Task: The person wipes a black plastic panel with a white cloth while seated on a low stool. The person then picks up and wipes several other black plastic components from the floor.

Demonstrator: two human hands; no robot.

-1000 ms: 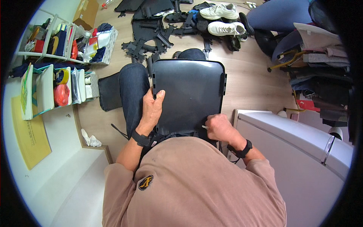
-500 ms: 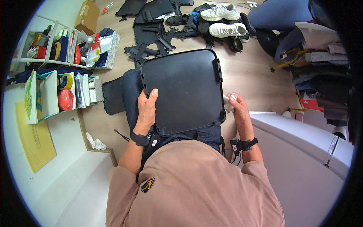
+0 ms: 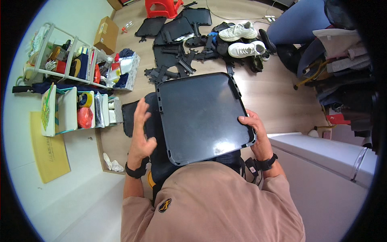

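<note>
Our left grip [image 3: 141,139] is hanging wide, just beside the black panel [image 3: 205,117] lying to its right; our right grip [image 3: 258,133] is holding the panel's right edge, so we're probably steadying it one-handed, next likely needing left-side support

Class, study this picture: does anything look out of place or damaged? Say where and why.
A crumpled white wad, perhaps tissue, lies on the floor at left, like dropped litter. Near the cardboard box, a clear bottle lies on its side. The black panel in the right hand shows no obvious damage.
</note>
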